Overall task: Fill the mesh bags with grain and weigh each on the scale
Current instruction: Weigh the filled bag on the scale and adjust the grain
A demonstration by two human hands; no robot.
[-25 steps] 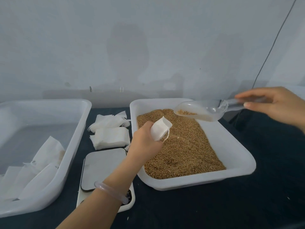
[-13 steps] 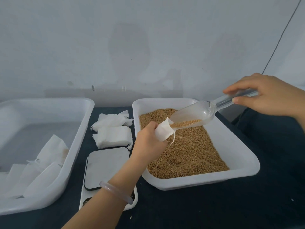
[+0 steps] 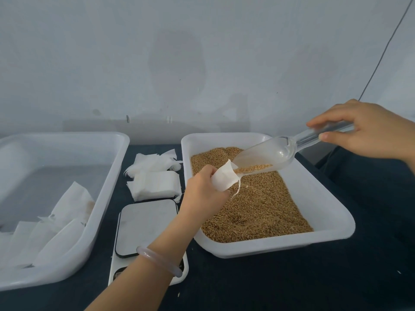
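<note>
A: How do I pour cleanly?
B: The left hand (image 3: 203,191) pinches the mesh bag (image 3: 224,179) over the grain tray (image 3: 269,249); hold its mouth wide. The scoop (image 3: 269,153) has its lip in that mouth. Tip it slowly from the right hand (image 3: 368,129), which grips the handle beyond.
A: What's changed?
B: A second ago the scoop hung level, apart from the bag

On the tabletop (image 3: 292,288), a left tray (image 3: 105,198) is set with bags (image 3: 56,234) lying in it, and a grain tray (image 3: 314,194) holding grain (image 3: 258,209) is set to the right. Between them the scale (image 3: 146,223) is placed in front, with a stack of bags (image 3: 155,185) behind it. Above the grain, the lip of a scoop (image 3: 269,156) is tucked into a mesh bag (image 3: 223,179) at its left.
</note>
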